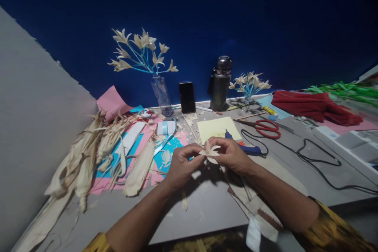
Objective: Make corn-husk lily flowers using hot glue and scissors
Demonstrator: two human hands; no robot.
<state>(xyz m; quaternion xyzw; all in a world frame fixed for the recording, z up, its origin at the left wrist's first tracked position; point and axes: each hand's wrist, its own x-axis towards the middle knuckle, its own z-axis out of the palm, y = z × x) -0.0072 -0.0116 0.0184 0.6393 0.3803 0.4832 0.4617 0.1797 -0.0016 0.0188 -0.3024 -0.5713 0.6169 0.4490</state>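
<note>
One star-shaped flower, cream and papery with pointed petals, sits on the near side of the yellow paper. Two hands, the left hand and the right hand, pinch it by their fingertips. Right of the paper lies one pair of red-handled scissors; beyond it stand one dark flask, one flat black phone and two blue-stemmed bunches. Fibrous dry husks lie left of it.

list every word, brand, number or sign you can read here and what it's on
No text can be read anywhere.
Yellow tube: any print is too small and blurred.
Phone: dark screen, no legible text.
Flask: no legible marking.
</note>
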